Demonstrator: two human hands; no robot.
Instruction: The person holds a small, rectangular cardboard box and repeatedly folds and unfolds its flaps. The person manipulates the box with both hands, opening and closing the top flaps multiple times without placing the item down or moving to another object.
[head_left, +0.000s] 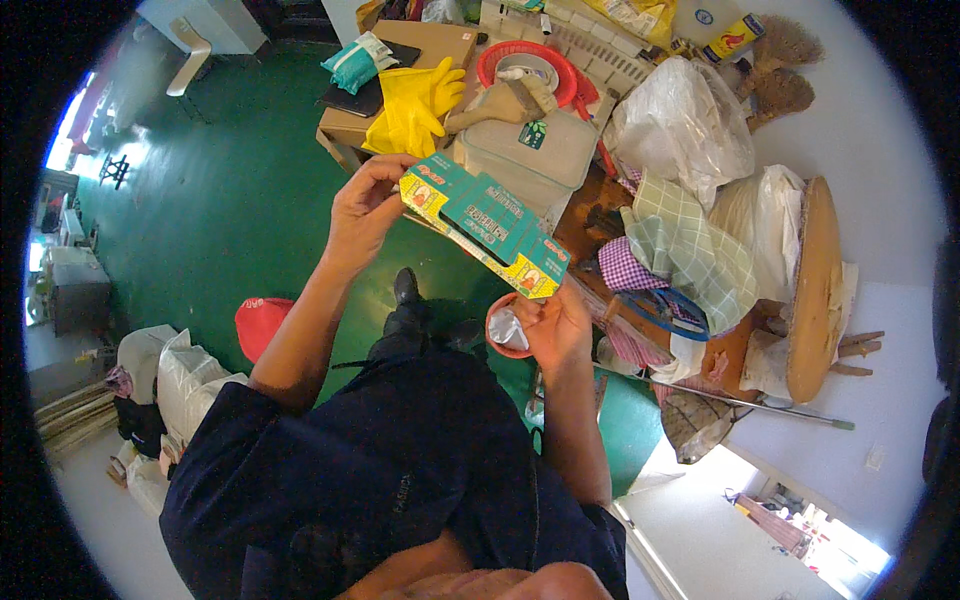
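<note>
Between my two hands is a long, narrow green and yellow cardboard box (486, 214) with printed writing and a dark cut-out along its front. The fingers and thumb of my left hand (367, 214) pinch its left end. My right hand (559, 322) grips the right end from below. Just beyond the box stands a lidded clear plastic container (536, 150), with a brush (510, 105) with a wooden handle lying on its lid. Yellow rubber gloves (409, 105) lie to the left of it, on a cardboard box (427, 37).
A red plastic basket (499, 56) holds a metal bowl. Clear plastic bags (679, 120), a green checked cloth (690, 251) and a round wooden board (814, 292) crowd the right side. An orange bucket (499, 341) with a liner stands below my right hand. A red stool (259, 322) is at left.
</note>
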